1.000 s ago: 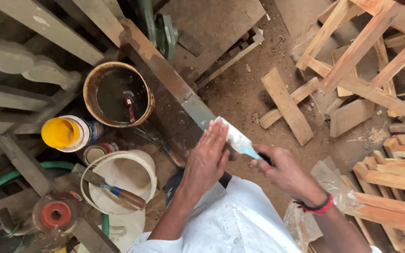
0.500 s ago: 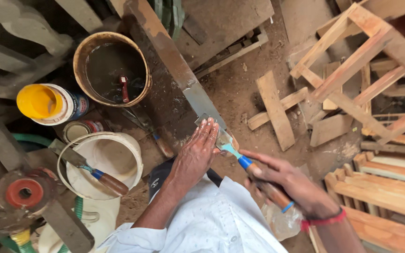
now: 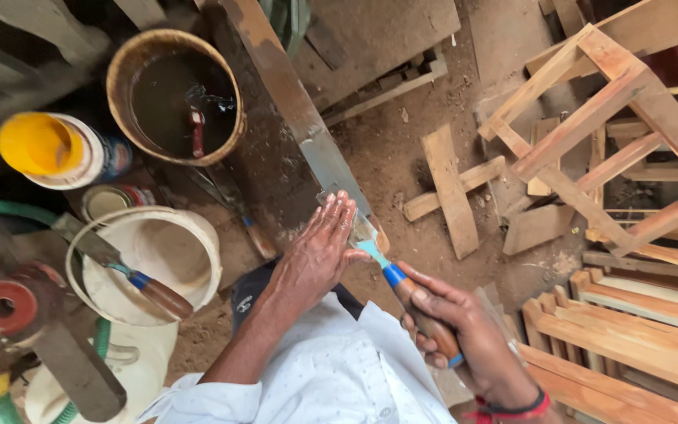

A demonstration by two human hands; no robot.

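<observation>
The left hand (image 3: 317,255) lies flat at centre frame, fingers (image 3: 337,213) extended and together, pressing on the blade of a putty knife (image 3: 370,247). Nothing is gripped; the fingertips only bear down. The right hand (image 3: 464,338), lower right of centre, is closed around the knife's brown wooden handle, which carries a blue band at each end. The blade, smeared with pale turquoise filler, points toward upper left and rests on a dark, stained plank (image 3: 292,110) that runs diagonally from the top centre down to the hands.

Containers occupy the left half of the frame:
- Upper left of centre: a round, brown-stained bucket (image 3: 123,78) holding dark liquid, with a red-handled tool (image 3: 197,133) standing in it.
- Far left, upper: a tin with a yellow lid (image 3: 37,144), lying on its side.
- Just below it: a small open can (image 3: 107,200); contents cannot be determined.
- Left of centre, lower: a white bucket (image 3: 205,243) holding pale material. A second scraper (image 3: 131,275) with a brown handle and blue ferrule lies across its rim.

Both forearms enter from the bottom edge. The left forearm is bare and angles toward upper right, emerging from a white shirt sleeve (image 3: 308,377). The right wrist wears a red and black band (image 3: 512,408).

At right, bare wooden frames (image 3: 590,118) stand on the dirt floor (image 3: 402,149), with loose offcuts (image 3: 449,188) between them and the plank. At lower left sit a red-centred disc (image 3: 1,306) and a green hose (image 3: 100,338).
</observation>
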